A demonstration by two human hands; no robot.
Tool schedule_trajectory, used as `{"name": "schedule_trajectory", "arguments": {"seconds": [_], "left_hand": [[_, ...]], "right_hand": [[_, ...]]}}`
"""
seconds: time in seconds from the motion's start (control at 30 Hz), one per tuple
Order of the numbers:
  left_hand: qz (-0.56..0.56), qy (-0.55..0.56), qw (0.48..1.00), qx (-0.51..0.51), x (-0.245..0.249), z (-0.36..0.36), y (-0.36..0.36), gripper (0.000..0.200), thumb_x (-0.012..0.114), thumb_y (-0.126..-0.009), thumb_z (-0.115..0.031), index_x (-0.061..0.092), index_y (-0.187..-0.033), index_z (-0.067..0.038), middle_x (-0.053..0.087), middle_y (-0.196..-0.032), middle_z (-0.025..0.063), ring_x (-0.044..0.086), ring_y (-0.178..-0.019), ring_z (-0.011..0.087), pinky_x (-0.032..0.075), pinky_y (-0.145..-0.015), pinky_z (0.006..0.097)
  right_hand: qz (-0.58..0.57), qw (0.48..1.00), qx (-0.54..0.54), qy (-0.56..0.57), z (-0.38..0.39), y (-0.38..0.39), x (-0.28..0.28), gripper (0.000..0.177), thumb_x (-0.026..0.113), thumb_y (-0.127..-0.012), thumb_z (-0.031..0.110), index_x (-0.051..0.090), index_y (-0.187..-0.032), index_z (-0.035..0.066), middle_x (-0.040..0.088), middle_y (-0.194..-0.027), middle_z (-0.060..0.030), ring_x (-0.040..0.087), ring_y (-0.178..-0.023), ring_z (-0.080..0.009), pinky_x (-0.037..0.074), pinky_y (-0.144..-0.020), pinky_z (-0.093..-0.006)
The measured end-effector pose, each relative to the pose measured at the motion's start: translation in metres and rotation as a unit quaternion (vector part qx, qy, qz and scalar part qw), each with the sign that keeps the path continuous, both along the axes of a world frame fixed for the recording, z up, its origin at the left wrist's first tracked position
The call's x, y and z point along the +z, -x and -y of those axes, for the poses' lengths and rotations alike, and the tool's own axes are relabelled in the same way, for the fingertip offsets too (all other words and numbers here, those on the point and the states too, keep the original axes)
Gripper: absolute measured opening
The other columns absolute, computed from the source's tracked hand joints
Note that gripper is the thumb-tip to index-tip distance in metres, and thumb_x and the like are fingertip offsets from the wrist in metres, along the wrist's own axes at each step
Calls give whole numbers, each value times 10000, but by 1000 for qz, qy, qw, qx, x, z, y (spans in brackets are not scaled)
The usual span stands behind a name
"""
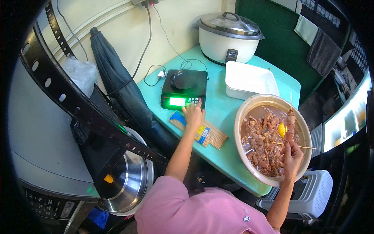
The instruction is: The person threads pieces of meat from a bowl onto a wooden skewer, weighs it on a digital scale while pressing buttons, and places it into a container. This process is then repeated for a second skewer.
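My left hand (193, 115) reaches to the front of a black digital scale (184, 89), fingers at its keypad beside the lit green display. It lies over a bundle of bamboo skewers (210, 134). My right hand (292, 156) holds an upright skewer of meat pieces (290, 124) over a large beige bowl (243, 117) full of raw marinated meat. A second bare skewer crosses the same hand. A yellow piece (281, 130) shows next to the threaded meat.
A white rice cooker (228, 37) and a white rectangular tub (249, 80) stand at the back of the turquoise table (222, 105). A folded umbrella (117, 82) leans on the wall. A steel pot (128, 179) sits low at the left, a white stool (311, 191) at the right.
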State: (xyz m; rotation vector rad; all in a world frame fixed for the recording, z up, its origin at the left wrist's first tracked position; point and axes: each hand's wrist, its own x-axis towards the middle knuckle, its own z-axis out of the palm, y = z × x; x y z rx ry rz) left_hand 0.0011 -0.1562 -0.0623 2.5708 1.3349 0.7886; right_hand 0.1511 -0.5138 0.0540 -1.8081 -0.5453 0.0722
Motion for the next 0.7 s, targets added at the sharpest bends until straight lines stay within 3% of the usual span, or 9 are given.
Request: {"name": "schedule_trajectory", "arguments": {"seconds": [0.4,0.47,0.6,0.7], "left_hand": [[1,10,1000,0,-1,2,-3,416,643,-792,-273,607,-1170,-104,571,-1112,169,471,-1145,396,283,-976,534],[5,-60,998,9,-5,2,-3,424,669,-753,-273,626,-1132,-88,597,-1014,147,521,-1005,311,312,-915,444],[6,-52,999,5,0,4,-2,413,676,-749,-268,633,-1118,-89,598,-1008,144,522,-999,309,314,-910,443],[3,3,1000,-3,1,1,-2,408,652,-782,-273,617,-1154,-108,591,-1075,155,485,-1117,378,291,-955,509]], "right_hand": [[7,1000,5,13,1,-1,0,168,569,-920,162,643,-919,11,531,-577,11,407,-409,-18,302,-367,-171],[5,1000,7,9,1,-1,0,166,569,-920,161,642,-915,12,533,-579,11,409,-409,-17,303,-367,-170],[9,1000,10,16,1,-2,-1,167,567,-921,161,641,-913,12,536,-584,10,412,-410,-17,305,-367,-169],[-5,1000,9,14,0,-1,1,170,564,-922,159,642,-924,8,537,-587,9,411,-409,-18,305,-367,-168]]}}
